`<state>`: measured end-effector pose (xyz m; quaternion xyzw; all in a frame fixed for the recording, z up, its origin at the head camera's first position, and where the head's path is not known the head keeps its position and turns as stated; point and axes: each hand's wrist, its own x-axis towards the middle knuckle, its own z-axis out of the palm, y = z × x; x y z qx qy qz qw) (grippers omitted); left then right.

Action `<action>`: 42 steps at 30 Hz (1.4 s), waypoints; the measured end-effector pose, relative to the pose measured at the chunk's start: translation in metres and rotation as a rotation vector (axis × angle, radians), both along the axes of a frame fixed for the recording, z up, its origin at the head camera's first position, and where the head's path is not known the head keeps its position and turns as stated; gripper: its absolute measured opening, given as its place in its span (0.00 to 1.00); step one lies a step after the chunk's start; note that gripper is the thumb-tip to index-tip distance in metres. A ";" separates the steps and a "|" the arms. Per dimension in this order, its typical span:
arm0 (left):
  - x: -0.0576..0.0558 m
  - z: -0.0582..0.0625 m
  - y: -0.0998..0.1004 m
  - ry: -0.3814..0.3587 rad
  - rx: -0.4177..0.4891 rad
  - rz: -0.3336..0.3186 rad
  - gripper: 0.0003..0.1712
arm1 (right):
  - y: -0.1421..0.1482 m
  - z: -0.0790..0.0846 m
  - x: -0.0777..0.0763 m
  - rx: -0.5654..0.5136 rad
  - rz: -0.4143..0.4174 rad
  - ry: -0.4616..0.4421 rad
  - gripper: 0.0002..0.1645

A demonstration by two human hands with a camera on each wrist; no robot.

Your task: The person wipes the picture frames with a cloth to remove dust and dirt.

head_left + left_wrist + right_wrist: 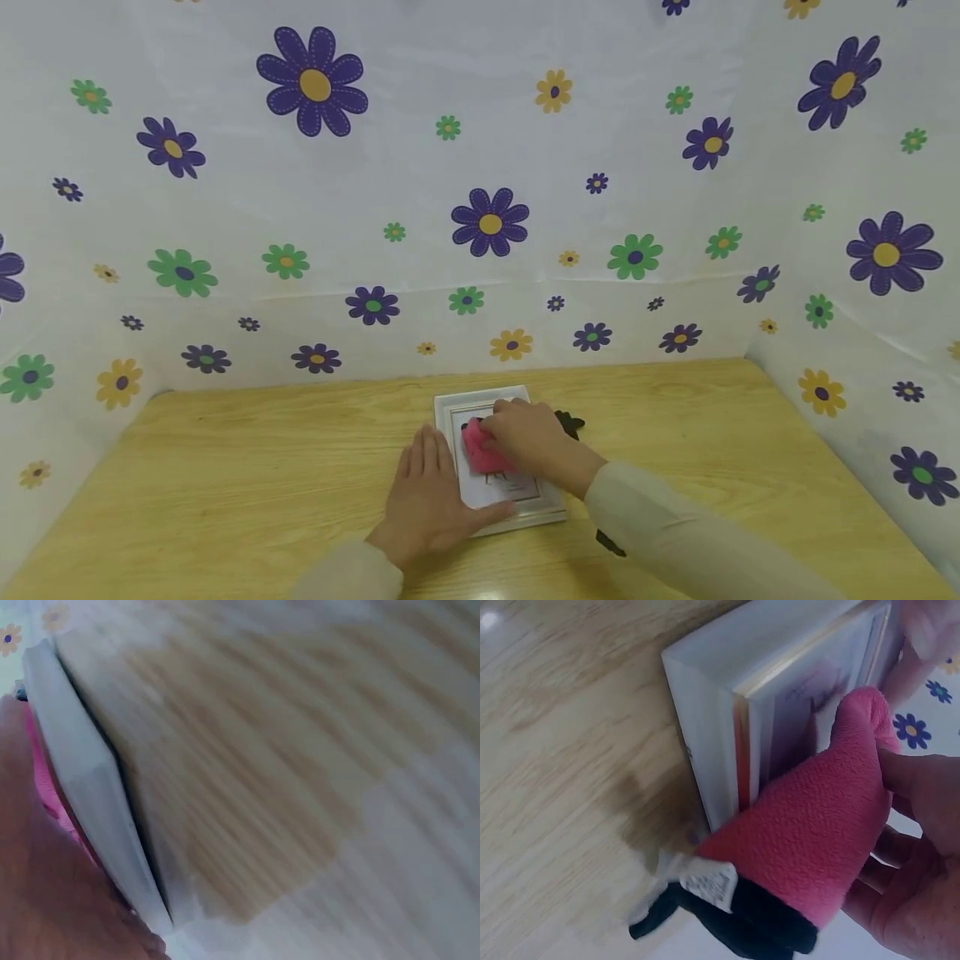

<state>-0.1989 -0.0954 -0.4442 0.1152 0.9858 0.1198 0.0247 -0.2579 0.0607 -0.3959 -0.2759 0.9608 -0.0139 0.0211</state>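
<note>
A white picture frame (551,508) with a print behind its pane lies flat on the table. My left hand (431,500) rests along its left side, fingers straight and together, thumb stretched across the lower border. In my right hand (532,433) is a bunched pink textured cloth (480,450), held over the middle of the pane. The right wrist view shows fingers and thumb pinching this cloth (802,825), with black fabric (757,915) and a white tag (711,881) at its lower end. The hand and cloth hide much of the print.
The frame stands on a light wood-grain table (262,467). Behind and on both sides hangs a white sheet (420,175) printed with purple, green and yellow flowers. A small dark piece (610,543) shows beside the right sleeve.
</note>
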 end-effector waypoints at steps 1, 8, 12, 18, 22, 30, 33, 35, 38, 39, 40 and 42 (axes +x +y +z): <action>0.000 0.001 0.001 -0.007 -0.007 0.006 0.79 | -0.001 -0.002 0.000 0.006 0.004 -0.001 0.10; -0.002 -0.004 0.005 -0.007 -0.010 0.045 0.80 | -0.013 -0.007 -0.007 0.025 0.005 0.007 0.10; -0.002 -0.008 0.006 0.013 0.013 0.045 0.79 | -0.020 -0.009 -0.018 0.040 0.005 0.032 0.10; 0.000 -0.009 0.009 0.028 0.024 0.033 0.78 | -0.028 -0.006 -0.034 0.029 -0.021 -0.004 0.07; 0.000 -0.007 0.010 0.040 0.015 0.019 0.78 | -0.032 -0.005 -0.038 0.028 -0.004 0.001 0.05; 0.003 -0.001 0.007 0.073 -0.043 0.027 0.77 | -0.028 -0.007 -0.044 0.170 0.036 0.068 0.06; 0.002 0.000 0.007 0.064 -0.050 0.030 0.78 | -0.016 -0.005 -0.045 0.214 -0.014 0.065 0.05; 0.002 0.000 0.007 0.060 -0.050 0.028 0.78 | -0.011 -0.005 -0.046 0.209 -0.047 0.056 0.03; 0.000 -0.001 0.006 0.059 -0.042 0.019 0.79 | -0.014 -0.007 -0.046 0.172 -0.051 0.055 0.04; 0.000 -0.001 0.006 0.060 -0.042 0.015 0.79 | -0.018 -0.008 -0.046 0.160 -0.038 0.057 0.04; -0.001 -0.001 0.006 0.059 -0.038 0.013 0.78 | -0.024 -0.009 -0.045 0.148 -0.025 0.056 0.05; -0.001 -0.002 0.007 0.056 -0.029 0.014 0.77 | -0.035 -0.011 -0.043 0.150 0.011 0.079 0.07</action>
